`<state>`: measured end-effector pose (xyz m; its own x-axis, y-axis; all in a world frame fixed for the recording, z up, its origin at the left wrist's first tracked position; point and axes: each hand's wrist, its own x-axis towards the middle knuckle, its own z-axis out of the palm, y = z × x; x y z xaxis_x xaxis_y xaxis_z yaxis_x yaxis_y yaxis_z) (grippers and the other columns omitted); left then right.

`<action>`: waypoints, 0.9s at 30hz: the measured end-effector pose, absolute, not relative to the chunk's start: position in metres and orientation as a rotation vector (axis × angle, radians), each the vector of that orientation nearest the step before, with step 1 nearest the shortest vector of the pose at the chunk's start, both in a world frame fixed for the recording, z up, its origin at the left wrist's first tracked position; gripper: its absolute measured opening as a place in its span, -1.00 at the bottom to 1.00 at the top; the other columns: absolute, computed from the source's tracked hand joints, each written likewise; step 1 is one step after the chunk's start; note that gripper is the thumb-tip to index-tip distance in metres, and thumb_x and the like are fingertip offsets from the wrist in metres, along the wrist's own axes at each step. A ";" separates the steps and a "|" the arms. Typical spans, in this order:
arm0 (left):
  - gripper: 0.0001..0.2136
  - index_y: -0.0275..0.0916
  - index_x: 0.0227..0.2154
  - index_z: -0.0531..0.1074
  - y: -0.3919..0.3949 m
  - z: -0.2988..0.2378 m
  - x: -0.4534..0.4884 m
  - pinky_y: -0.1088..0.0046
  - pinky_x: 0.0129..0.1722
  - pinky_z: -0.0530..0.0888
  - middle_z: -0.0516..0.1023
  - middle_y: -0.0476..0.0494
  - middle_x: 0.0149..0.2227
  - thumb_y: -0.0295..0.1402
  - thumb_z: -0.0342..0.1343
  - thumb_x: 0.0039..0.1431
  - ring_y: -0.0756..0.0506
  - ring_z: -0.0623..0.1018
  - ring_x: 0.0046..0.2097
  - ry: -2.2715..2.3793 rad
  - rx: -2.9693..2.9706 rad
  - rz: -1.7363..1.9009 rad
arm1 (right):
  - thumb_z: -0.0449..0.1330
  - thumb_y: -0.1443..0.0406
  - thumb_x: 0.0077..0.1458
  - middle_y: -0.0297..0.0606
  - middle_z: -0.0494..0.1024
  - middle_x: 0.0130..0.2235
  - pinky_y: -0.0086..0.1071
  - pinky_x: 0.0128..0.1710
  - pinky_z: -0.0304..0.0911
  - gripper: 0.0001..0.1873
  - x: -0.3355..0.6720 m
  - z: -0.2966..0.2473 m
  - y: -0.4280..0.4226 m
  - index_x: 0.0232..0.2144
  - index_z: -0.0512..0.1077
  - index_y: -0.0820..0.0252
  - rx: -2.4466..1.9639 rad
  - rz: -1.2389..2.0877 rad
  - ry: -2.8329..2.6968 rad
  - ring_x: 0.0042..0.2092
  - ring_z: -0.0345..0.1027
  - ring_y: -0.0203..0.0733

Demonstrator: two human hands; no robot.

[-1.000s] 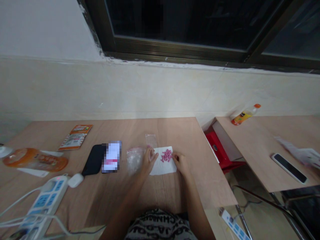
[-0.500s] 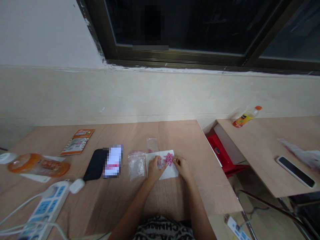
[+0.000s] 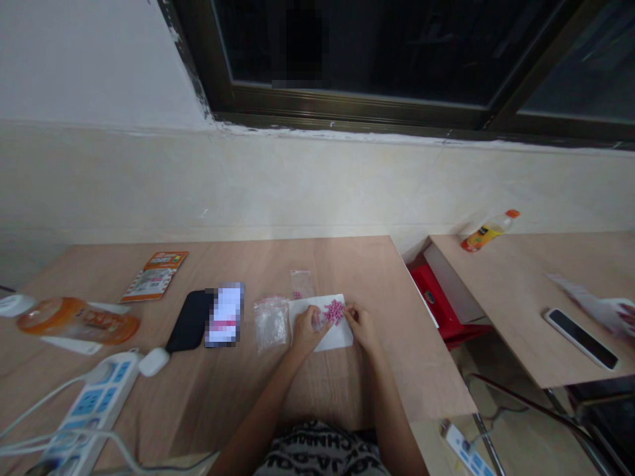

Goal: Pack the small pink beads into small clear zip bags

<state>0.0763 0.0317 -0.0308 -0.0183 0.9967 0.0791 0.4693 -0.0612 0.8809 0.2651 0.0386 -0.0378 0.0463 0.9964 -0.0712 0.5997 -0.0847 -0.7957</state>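
Note:
A small heap of pink beads [image 3: 334,312] lies on a white sheet of paper [image 3: 333,341] in front of me. My left hand [image 3: 305,330] rests on the paper's left part, its thumb and fingers closed on a small clear plastic bag [image 3: 316,321] beside the heap. At the heap's right edge, my right hand [image 3: 361,325] has its fingertips pinched together; whatever they hold is too small to make out. Just beyond the paper lies a little clear bag [image 3: 301,283] with a few pink beads in it. A larger bag of clear packets [image 3: 272,324] sits left of the paper.
Left on the table are a black phone [image 3: 189,320], a lit phone [image 3: 225,315], an orange packet [image 3: 155,276], an orange drink bottle [image 3: 79,322], a white charger [image 3: 154,362] and a power strip [image 3: 94,410]. The right table holds another bottle [image 3: 489,231] and phone [image 3: 581,338].
The view has tilted slightly. Both my hands stay almost where they were around the beads, with only small finger movements. At the far right, the white thing and a person's hand have shifted a little.

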 end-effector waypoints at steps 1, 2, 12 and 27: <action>-0.74 -0.17 -0.45 0.32 0.032 -0.032 0.076 0.41 -0.35 0.33 0.33 0.10 -0.56 -0.20 0.27 -0.12 -0.02 0.38 -0.49 1.558 1.646 1.001 | 0.04 0.00 0.16 -0.33 0.40 -0.51 -0.45 -0.46 0.14 -0.60 0.263 -0.036 0.039 -0.32 0.46 0.19 -1.692 0.909 -1.570 -0.46 0.27 -0.24; -0.74 -0.17 -0.43 0.32 0.032 -0.032 0.076 0.41 -0.34 0.33 0.34 0.10 -0.56 -0.19 0.26 -0.10 -0.02 0.39 -0.48 1.565 1.694 0.981 | 0.05 -0.02 0.14 -0.33 0.38 -0.53 -0.44 -0.47 0.14 -0.57 0.259 -0.034 0.039 -0.32 0.46 0.21 -1.629 0.945 -1.533 -0.48 0.25 -0.24; -0.77 -0.19 -0.38 0.31 0.033 -0.040 0.076 0.50 -0.44 0.29 0.40 0.06 -0.51 -0.19 0.18 -0.01 0.00 0.41 -0.48 1.549 1.781 0.958 | 0.13 0.04 0.13 -0.33 0.45 -0.47 -0.45 -0.40 0.18 -0.65 0.225 -0.016 0.037 -0.31 0.46 0.22 -1.295 1.130 -1.562 -0.44 0.28 -0.28; -0.76 -0.18 -0.43 0.31 0.033 -0.039 0.076 0.45 -0.47 0.30 0.32 0.09 -0.58 -0.19 0.21 -0.08 -0.01 0.36 -0.53 1.564 1.718 1.005 | 0.10 0.13 0.14 -0.33 0.48 -0.50 -0.47 -0.45 0.13 -0.71 0.269 -0.052 0.033 -0.23 0.54 0.12 -1.823 0.763 -1.741 -0.44 0.33 -0.24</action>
